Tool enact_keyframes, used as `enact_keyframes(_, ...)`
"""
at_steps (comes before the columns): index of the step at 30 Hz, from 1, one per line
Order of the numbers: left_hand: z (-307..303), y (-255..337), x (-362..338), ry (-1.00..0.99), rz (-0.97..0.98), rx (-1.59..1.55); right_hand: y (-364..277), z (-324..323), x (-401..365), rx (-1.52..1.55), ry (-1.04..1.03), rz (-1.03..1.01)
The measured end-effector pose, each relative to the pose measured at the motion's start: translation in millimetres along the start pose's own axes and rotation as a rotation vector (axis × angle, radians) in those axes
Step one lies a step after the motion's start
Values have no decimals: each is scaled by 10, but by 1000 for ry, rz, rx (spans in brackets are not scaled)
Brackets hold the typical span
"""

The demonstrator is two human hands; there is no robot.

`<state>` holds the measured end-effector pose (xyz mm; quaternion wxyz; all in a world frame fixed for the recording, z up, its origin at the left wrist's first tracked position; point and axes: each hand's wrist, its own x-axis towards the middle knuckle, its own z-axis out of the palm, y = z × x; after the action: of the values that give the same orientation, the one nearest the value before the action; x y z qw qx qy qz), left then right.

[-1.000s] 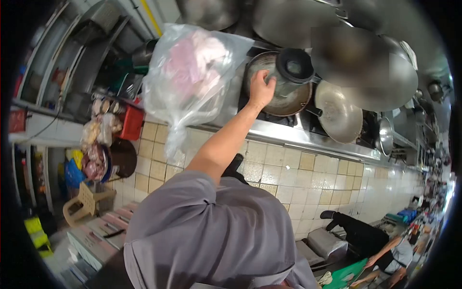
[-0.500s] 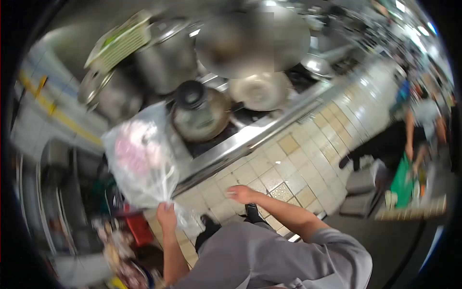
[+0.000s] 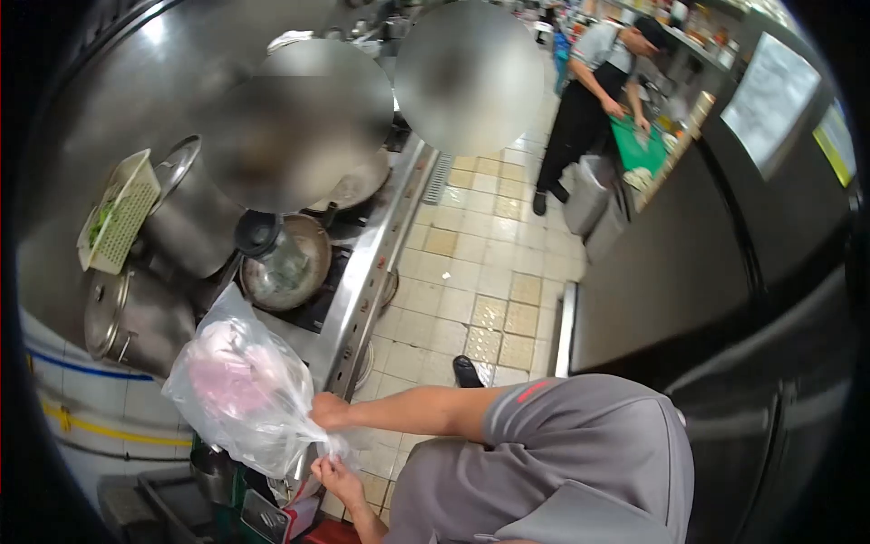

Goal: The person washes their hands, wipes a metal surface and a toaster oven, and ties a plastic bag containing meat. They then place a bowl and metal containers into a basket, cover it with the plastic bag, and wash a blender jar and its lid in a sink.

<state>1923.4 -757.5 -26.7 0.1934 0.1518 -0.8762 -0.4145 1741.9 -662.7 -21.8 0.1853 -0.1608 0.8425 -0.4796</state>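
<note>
A clear plastic bag (image 3: 231, 385) with pink and white contents rests at the near end of the stove, its gathered neck toward me. My right hand (image 3: 332, 412) is closed around the upper part of that neck. Just below, my left hand (image 3: 337, 479) pinches the loose end of the plastic. What the bag holds is blurred through the film.
Beyond the bag, a pan (image 3: 299, 281) with a black-lidded clear jar (image 3: 263, 238) sits on the stove (image 3: 362, 290). Stockpots (image 3: 136, 317) and a colander (image 3: 127, 213) stand left. A co-worker (image 3: 594, 100) handles a green board (image 3: 642, 150) across the aisle.
My right hand has come from beside the bag onto its neck. My left hand still holds the bag, now lower along the loose end. The view has turned to the right.
</note>
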Motion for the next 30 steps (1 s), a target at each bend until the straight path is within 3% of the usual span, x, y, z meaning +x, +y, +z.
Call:
enact_keyframes(4,-139,-401,39,-46,68,39,-182,0,-55,41,63,89)
enact_keyframes(6,-49,-304,131,-123,97,-10,25,-19,4,231,-111,134)
enact_keyframes(7,-27,-131,175,-105,233,50,117,-30,3,329,-199,156)
enact_keyframes(10,69,4,266,-189,-586,-991,108,-188,-440,308,-281,-157)
enact_keyframes(11,120,-36,304,-42,-718,-973,-192,-456,-654,414,-358,-98)
enact_keyframes(14,125,-44,359,-354,-1052,-1096,-173,-381,-775,450,-141,91)
enact_keyframes(17,236,-36,344,-490,-777,-1158,161,-35,-773,-256,358,-294)
enact_keyframes(19,249,40,457,-353,-814,-956,107,-340,-859,-414,208,-742)
enact_keyframes(20,425,-603,513,-422,-729,-963,149,-317,-809,-361,-36,-686)
enact_keyframes(21,339,-317,569,-395,-761,-669,9,-449,-894,-370,-160,-571)
enact_keyframes(22,354,-394,639,-502,-660,-554,67,-443,-891,-364,-178,-381)
enact_keyframes(24,318,-74,592,-240,-709,-491,213,-426,-855,-456,-239,-341)
enact_keyframes(26,463,-293,550,-72,-640,-515,201,-577,-711,-419,-325,-370)
enact_keyframes(30,116,-537,752,400,-897,-740,322,-965,-812,-454,-456,-491)
